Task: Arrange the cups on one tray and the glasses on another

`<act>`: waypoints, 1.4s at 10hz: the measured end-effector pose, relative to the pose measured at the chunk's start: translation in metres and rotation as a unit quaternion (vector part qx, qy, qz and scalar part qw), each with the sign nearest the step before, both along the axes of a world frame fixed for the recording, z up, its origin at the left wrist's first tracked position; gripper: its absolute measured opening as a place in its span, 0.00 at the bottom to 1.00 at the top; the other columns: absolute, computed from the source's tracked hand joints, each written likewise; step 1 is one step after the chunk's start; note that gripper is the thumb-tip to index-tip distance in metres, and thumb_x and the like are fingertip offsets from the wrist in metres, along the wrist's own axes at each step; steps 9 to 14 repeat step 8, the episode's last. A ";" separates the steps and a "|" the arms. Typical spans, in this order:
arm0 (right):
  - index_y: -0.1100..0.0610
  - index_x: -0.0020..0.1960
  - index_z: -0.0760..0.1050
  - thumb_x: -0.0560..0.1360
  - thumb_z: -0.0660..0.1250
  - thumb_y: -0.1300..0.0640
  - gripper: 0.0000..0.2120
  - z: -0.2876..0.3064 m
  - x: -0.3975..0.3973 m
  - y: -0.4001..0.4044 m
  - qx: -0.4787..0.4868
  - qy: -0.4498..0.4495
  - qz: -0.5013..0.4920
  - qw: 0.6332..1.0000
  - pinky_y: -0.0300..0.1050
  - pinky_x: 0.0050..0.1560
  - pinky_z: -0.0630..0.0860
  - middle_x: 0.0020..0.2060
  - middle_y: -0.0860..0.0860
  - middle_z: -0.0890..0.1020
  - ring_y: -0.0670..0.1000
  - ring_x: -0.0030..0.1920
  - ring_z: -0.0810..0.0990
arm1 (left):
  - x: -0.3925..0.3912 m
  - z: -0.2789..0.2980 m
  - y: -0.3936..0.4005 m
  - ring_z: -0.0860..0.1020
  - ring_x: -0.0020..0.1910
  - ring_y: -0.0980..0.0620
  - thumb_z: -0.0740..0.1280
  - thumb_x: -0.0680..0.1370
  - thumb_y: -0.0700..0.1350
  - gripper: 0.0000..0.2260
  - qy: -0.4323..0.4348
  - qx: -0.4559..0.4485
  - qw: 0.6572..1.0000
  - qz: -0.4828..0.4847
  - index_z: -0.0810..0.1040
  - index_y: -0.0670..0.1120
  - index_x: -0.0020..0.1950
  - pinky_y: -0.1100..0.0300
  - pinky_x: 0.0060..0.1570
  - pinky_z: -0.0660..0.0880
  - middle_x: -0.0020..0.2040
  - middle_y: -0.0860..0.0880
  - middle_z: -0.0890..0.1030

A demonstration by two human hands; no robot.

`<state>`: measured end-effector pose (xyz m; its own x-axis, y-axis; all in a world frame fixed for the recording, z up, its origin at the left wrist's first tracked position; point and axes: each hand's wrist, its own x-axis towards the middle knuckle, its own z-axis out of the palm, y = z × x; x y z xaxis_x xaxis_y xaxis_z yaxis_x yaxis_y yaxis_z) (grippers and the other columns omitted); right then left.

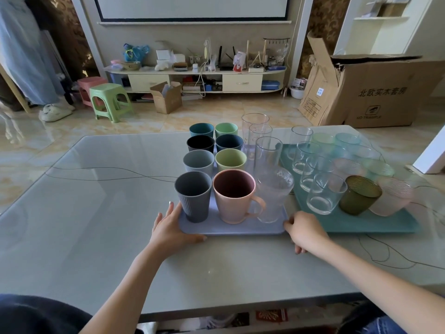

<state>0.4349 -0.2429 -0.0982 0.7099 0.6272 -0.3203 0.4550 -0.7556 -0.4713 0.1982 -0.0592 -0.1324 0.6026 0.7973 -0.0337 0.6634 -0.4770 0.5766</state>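
Note:
A lilac tray (240, 229) in the middle of the table carries several coloured plastic cups in two rows, with a grey ribbed cup (192, 197) and a pink handled mug (234, 197) nearest me. Along its right side stand clear glasses, among them a frosted glass (273, 195) and tall glasses (267, 153). A teal tray (361, 224) to the right holds several clear and tinted glasses, including an olive-green one (360, 195). My left hand (172, 229) holds the lilac tray's near left corner. My right hand (304, 231) grips its near right corner.
The pale glass-topped table (96, 213) stretches left and toward me. A thin dark cable (108, 174) runs across it, and another loops at the right (375, 251). Beyond the table are plastic stools, cardboard boxes and a TV bench.

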 end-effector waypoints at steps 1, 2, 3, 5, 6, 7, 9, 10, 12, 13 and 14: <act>0.63 0.39 0.72 0.76 0.56 0.59 0.11 -0.001 0.010 -0.002 0.007 -0.006 -0.009 1.000 0.39 0.29 0.72 0.23 0.60 0.79 0.53 0.18 0.75 | 0.011 0.005 -0.005 0.45 0.77 0.55 0.74 0.65 0.61 0.46 0.026 0.010 1.000 0.001 0.51 0.56 0.76 0.48 0.74 0.39 0.75 0.54 0.62; 0.63 0.39 0.72 0.77 0.57 0.58 0.11 -0.003 0.018 -0.005 0.007 -0.004 -0.021 1.000 0.38 0.29 0.71 0.16 0.54 0.74 0.51 0.15 0.72 | 0.021 0.007 -0.007 0.45 0.77 0.56 0.72 0.65 0.63 0.46 0.047 0.025 0.999 0.004 0.50 0.59 0.75 0.41 0.72 0.38 0.74 0.58 0.64; 0.63 0.40 0.73 0.77 0.57 0.58 0.12 -0.004 0.023 -0.009 0.017 0.005 -0.027 0.999 0.39 0.30 0.71 0.16 0.55 0.74 0.50 0.15 0.72 | 0.028 0.007 -0.007 0.44 0.77 0.57 0.71 0.65 0.65 0.46 0.055 0.024 0.998 0.005 0.47 0.61 0.75 0.37 0.71 0.36 0.74 0.58 0.63; 0.65 0.45 0.73 0.78 0.54 0.57 0.13 -0.004 0.023 -0.010 0.014 -0.007 -0.015 1.000 0.42 0.35 0.77 0.32 0.62 0.83 0.52 0.18 0.75 | 0.031 0.010 -0.008 0.44 0.77 0.57 0.70 0.62 0.68 0.49 0.063 0.024 0.998 0.000 0.46 0.62 0.75 0.36 0.69 0.33 0.76 0.59 0.59; 0.63 0.46 0.73 0.80 0.53 0.55 0.15 -0.003 0.022 -0.012 -0.002 -0.026 0.006 1.000 0.44 0.39 0.79 0.34 0.61 0.83 0.51 0.18 0.76 | 0.030 0.009 -0.006 0.44 0.77 0.57 0.65 0.59 0.70 0.49 0.068 0.005 0.998 0.001 0.46 0.62 0.75 0.37 0.69 0.31 0.76 0.58 0.59; 0.61 0.46 0.73 0.80 0.53 0.53 0.15 0.001 0.018 -0.016 -0.015 -0.023 0.025 0.999 0.42 0.34 0.77 0.35 0.59 0.82 0.50 0.20 0.77 | 0.029 0.003 -0.004 0.44 0.77 0.58 0.67 0.59 0.72 0.51 0.079 0.012 0.997 -0.007 0.44 0.62 0.75 0.36 0.69 0.33 0.76 0.60 0.57; 0.58 0.39 0.71 0.80 0.55 0.54 0.14 0.012 0.012 -0.024 0.005 0.027 0.038 0.999 0.34 0.20 0.65 0.28 0.53 0.79 0.49 0.20 0.76 | 0.027 0.007 0.001 0.41 0.77 0.54 0.71 0.65 0.65 0.52 0.110 0.009 0.993 -0.040 0.40 0.55 0.77 0.40 0.73 0.39 0.78 0.55 0.51; 0.58 0.39 0.71 0.80 0.55 0.54 0.14 0.012 0.012 -0.024 0.005 0.027 0.038 0.999 0.34 0.20 0.65 0.28 0.53 0.79 0.49 0.20 0.76 | 0.027 0.007 0.001 0.41 0.77 0.54 0.71 0.65 0.65 0.52 0.110 0.009 0.993 -0.040 0.40 0.55 0.77 0.40 0.73 0.39 0.78 0.55 0.51; 0.58 0.39 0.71 0.80 0.55 0.54 0.14 0.012 0.012 -0.024 0.005 0.027 0.038 0.999 0.34 0.20 0.65 0.28 0.53 0.79 0.49 0.20 0.76 | 0.027 0.007 0.001 0.41 0.77 0.54 0.71 0.65 0.65 0.52 0.110 0.009 0.993 -0.040 0.40 0.55 0.77 0.40 0.73 0.39 0.78 0.55 0.51; 0.58 0.39 0.71 0.80 0.55 0.54 0.14 0.012 0.012 -0.024 0.005 0.027 0.038 0.999 0.34 0.20 0.65 0.28 0.53 0.79 0.49 0.20 0.76 | 0.027 0.007 0.001 0.41 0.77 0.54 0.71 0.65 0.65 0.52 0.110 0.009 0.993 -0.040 0.40 0.55 0.77 0.40 0.73 0.39 0.78 0.55 0.51; 0.58 0.39 0.71 0.80 0.55 0.54 0.14 0.012 0.012 -0.024 0.005 0.027 0.038 0.999 0.34 0.20 0.65 0.28 0.53 0.79 0.49 0.20 0.76 | 0.027 0.007 0.001 0.41 0.77 0.54 0.71 0.65 0.65 0.52 0.110 0.009 0.993 -0.040 0.40 0.55 0.77 0.40 0.73 0.39 0.78 0.55 0.51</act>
